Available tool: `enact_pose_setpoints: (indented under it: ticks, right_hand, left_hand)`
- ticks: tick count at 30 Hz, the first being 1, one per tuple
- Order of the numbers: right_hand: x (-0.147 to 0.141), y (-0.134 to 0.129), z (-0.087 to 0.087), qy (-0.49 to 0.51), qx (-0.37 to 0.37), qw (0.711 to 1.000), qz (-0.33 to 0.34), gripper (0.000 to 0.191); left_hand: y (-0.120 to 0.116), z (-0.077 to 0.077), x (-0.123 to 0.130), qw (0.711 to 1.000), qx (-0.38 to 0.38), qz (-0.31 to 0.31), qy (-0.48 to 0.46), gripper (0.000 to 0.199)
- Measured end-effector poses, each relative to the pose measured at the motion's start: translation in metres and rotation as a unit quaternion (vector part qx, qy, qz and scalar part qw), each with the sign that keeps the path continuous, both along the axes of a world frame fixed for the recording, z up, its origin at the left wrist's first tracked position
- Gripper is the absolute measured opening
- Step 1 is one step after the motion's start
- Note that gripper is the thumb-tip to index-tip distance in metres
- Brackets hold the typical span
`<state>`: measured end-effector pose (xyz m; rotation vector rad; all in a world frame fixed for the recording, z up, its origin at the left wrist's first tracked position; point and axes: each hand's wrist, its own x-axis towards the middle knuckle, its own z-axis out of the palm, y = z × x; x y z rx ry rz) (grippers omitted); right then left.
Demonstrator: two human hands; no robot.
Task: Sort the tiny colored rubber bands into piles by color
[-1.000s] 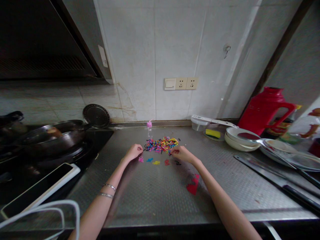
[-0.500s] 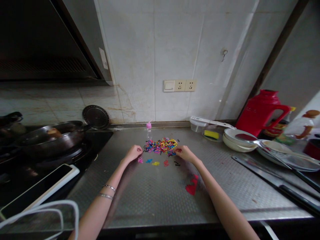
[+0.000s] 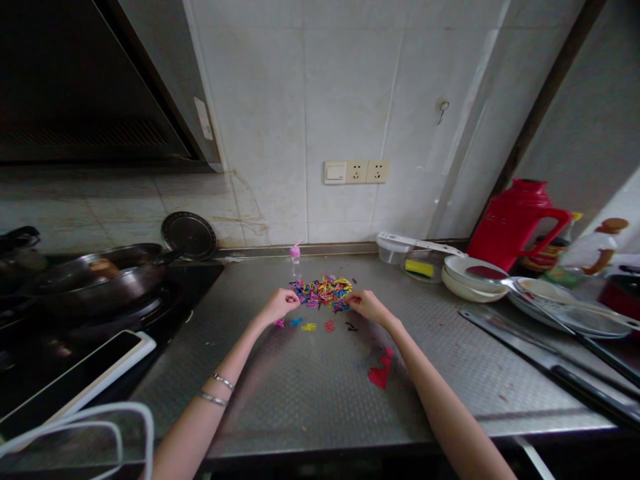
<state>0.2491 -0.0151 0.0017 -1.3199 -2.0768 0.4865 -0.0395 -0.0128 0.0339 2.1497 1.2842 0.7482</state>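
Note:
A heap of small multicoloured bands (image 3: 323, 291) lies on the metal counter. My left hand (image 3: 284, 303) is at the heap's left edge, fingers pinched together; anything between them is too small to make out. At the right edge my right hand (image 3: 364, 305) is pinched too, its fingertips touching or very near the bands. In front of the heap runs a row of small groups: pink (image 3: 279, 323), partly behind my left hand, blue (image 3: 296, 322), yellow (image 3: 309, 327), red (image 3: 329, 326) and black (image 3: 351, 327).
Behind the heap stands a small pink-topped bottle (image 3: 295, 259). A red piece (image 3: 381, 370) lies near my right forearm. Pan (image 3: 100, 283) and phone (image 3: 85, 380) are at the left; bowls (image 3: 473, 283), a knife (image 3: 530, 353) and a red thermos (image 3: 517, 223) at the right.
My left hand has moved right, closer to the heap, and now covers part of the pink group. My right hand stays at the heap's right edge. The view has shifted slightly.

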Motion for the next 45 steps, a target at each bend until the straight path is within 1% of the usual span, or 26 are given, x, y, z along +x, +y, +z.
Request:
enact_pose_setpoints:
  ticks: [3, 6, 9, 12, 15, 18, 21, 25, 30, 34, 39, 42, 45]
  right_hand:
    - [0.0, 0.0, 0.001, -0.001, -0.002, 1.0, -0.001, 0.028]
    - [0.001, 0.0, 0.0, -0.003, 0.003, 1.0, -0.012, 0.028]
    - [0.002, 0.0, -0.001, -0.009, 0.006, 1.0, -0.026, 0.026]
    - [0.004, 0.001, -0.003, -0.009, 0.01, 0.999, -0.033, 0.025]
    - [0.005, 0.003, -0.006, -0.002, 0.005, 1.0, -0.025, 0.025]
    - [0.005, 0.004, -0.008, 0.001, -0.001, 1.0, -0.008, 0.026]
    - [0.004, 0.005, -0.008, -0.009, -0.003, 1.0, 0.007, 0.025]
    - [0.001, 0.004, -0.007, -0.014, 0.005, 1.0, 0.027, 0.024]
    - [0.001, 0.004, -0.008, -0.028, 0.009, 0.999, 0.032, 0.024]
    - [0.001, 0.004, -0.01, -0.034, 0.011, 0.999, 0.037, 0.025]
    - [0.001, 0.004, -0.01, -0.023, 0.005, 0.999, 0.028, 0.025]
    - [-0.003, 0.001, -0.004, -0.005, -0.006, 1.0, 0.023, 0.026]
    - [-0.015, -0.002, 0.007, 0.02, 0.002, 0.999, 0.042, 0.026]
  left_hand:
    - [-0.009, -0.002, 0.032, 0.999, -0.002, -0.039, 0.005, 0.022]
    - [-0.022, -0.007, 0.065, 0.994, -0.004, -0.105, 0.019, 0.02]
    - [-0.037, -0.01, 0.092, 0.99, -0.014, -0.129, 0.048, 0.02]
    - [-0.049, -0.009, 0.108, 0.987, -0.02, -0.143, 0.066, 0.021]
    - [-0.053, -0.01, 0.114, 0.987, -0.029, -0.143, 0.073, 0.022]
    - [-0.05, -0.013, 0.11, 0.988, -0.026, -0.139, 0.06, 0.024]
    - [-0.037, -0.013, 0.096, 0.991, -0.02, -0.128, 0.033, 0.023]
    - [-0.013, -0.008, 0.067, 0.996, -0.025, -0.09, -0.009, 0.025]
    - [0.01, 0.001, 0.028, 0.994, -0.076, -0.028, -0.072, 0.029]
    - [0.016, 0.001, 0.008, 0.989, -0.09, -0.003, -0.114, 0.029]
    - [0.017, -0.003, -0.004, 0.986, -0.108, 0.028, -0.121, 0.03]
    - [0.019, -0.007, -0.009, 0.987, -0.104, 0.042, -0.119, 0.034]
    - [0.022, -0.011, -0.014, 0.988, -0.09, 0.054, -0.116, 0.034]
